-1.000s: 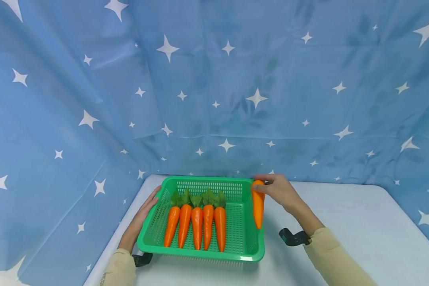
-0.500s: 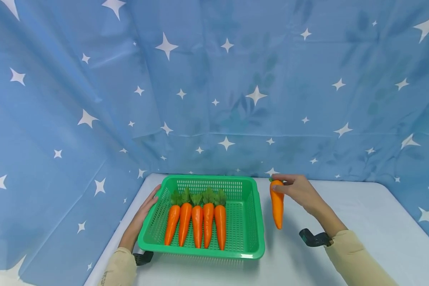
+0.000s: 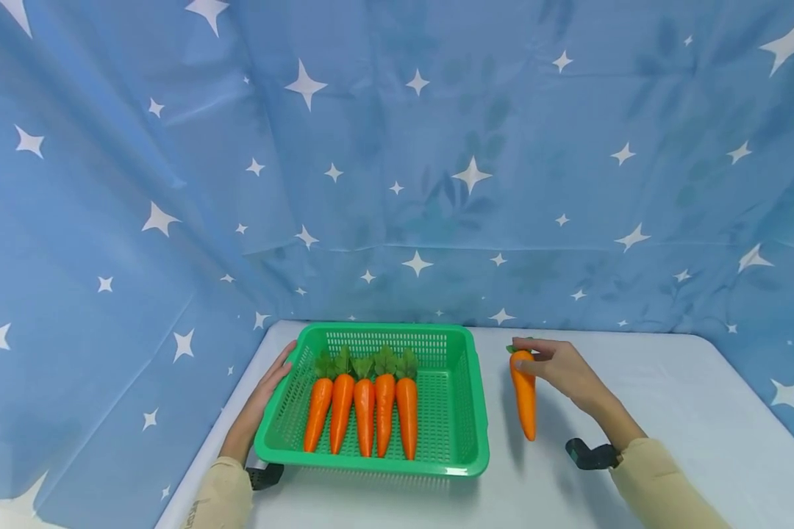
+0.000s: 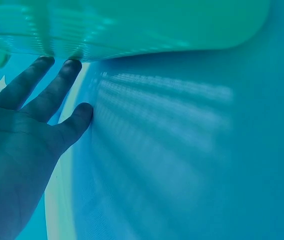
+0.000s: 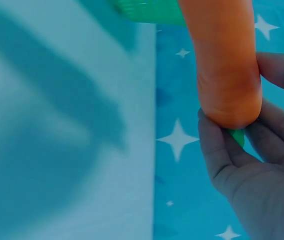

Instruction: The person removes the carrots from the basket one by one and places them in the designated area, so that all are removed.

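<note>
A green perforated plastic basket point(image 3: 456, 469) stands on the white table. Inside it several orange carrots point(image 3: 364, 415) with green leafy tops lie side by side, left of its middle. My left hand point(image 3: 266, 393) rests at the basket's left side; in the left wrist view its fingers are extended, with fingertips at the basket wall point(image 4: 182, 30). To the right of the basket, my right hand point(image 3: 564, 371) holds another carrot point(image 3: 526, 400) by its thick top end, tip pointing toward me. Thumb and fingers pinch that end in the right wrist view, with a bit of green top point(image 5: 238, 137) showing between them.
The white table point(image 3: 662, 397) extends to the right past the right hand. Behind it and on the left hangs a blue curtain point(image 3: 397, 213) with white stars. The held carrot casts a shadow on the tabletop.
My right hand has carried the carrot from over the basket's right rim to the right, then lower toward the table. My left hand and the basket have stayed in place.
</note>
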A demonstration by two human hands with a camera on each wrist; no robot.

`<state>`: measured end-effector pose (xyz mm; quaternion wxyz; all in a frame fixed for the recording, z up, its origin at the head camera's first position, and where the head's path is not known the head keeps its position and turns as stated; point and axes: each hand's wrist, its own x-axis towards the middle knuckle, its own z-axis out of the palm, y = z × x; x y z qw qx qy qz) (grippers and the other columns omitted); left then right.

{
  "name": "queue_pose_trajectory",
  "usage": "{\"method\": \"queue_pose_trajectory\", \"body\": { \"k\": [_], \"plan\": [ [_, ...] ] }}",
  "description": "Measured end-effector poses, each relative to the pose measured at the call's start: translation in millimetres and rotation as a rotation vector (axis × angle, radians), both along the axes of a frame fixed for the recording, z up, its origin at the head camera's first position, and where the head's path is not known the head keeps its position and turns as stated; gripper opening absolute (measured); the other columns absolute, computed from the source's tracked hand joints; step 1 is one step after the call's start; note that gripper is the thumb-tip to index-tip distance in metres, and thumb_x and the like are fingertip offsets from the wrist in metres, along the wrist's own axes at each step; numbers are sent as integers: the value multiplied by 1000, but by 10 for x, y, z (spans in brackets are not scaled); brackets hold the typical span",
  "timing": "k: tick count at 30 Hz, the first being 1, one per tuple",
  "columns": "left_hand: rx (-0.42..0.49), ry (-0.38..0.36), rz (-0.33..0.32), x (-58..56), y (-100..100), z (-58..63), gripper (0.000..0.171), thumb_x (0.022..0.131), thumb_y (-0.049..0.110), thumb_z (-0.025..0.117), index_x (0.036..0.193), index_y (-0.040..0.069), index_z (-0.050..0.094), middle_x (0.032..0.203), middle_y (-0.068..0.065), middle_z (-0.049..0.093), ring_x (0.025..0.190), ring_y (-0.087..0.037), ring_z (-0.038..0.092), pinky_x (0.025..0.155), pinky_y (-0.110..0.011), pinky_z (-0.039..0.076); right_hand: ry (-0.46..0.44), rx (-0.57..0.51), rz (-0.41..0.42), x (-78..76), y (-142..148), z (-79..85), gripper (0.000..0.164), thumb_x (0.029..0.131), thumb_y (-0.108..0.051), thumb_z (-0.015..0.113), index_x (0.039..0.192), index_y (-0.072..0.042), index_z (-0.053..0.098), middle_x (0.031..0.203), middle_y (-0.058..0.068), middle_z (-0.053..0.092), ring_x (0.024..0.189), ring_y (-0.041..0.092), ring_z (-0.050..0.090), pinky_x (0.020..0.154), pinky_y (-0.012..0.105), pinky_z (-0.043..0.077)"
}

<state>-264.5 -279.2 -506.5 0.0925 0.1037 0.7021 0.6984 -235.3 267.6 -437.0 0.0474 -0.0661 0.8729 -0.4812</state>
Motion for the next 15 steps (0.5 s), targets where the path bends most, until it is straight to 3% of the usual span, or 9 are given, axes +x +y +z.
{"method": "queue_pose_trajectory", "body": {
  "k": [4,7,12,15],
  "plan": [
    [-54,15,13,21,-15,-11,66,120,34,32,174,14,1,179,-12,-4,159,-31,11,103,-14,39,-18,-16,2,-7,-27,-153,49,102,-18,72,148,-1,64,145,22,64,129,44,58,105,61,50],
    [-42,21,17,9,-17,-19,65,120,33,31,174,12,1,179,-14,-3,160,-36,7,105,-14,38,-33,-18,9,-2,-47,-252,50,102,-19,74,148,-1,64,150,23,60,134,46,56,106,59,50],
    [-9,5,-1,2,-6,-17,66,120,34,32,174,15,1,179,-12,-1,148,-10,34,107,-19,42,-42,-20,5,2,-59,-347,50,102,-19,75,147,0,65,154,26,55,139,50,50,106,59,50],
    [-28,6,-1,11,-4,-18,66,120,36,32,175,18,1,179,-11,-1,139,1,38,105,-19,44,-47,-22,-3,-13,-66,-409,49,102,-18,74,146,0,65,155,24,55,140,50,48,108,62,48]
  ]
}}
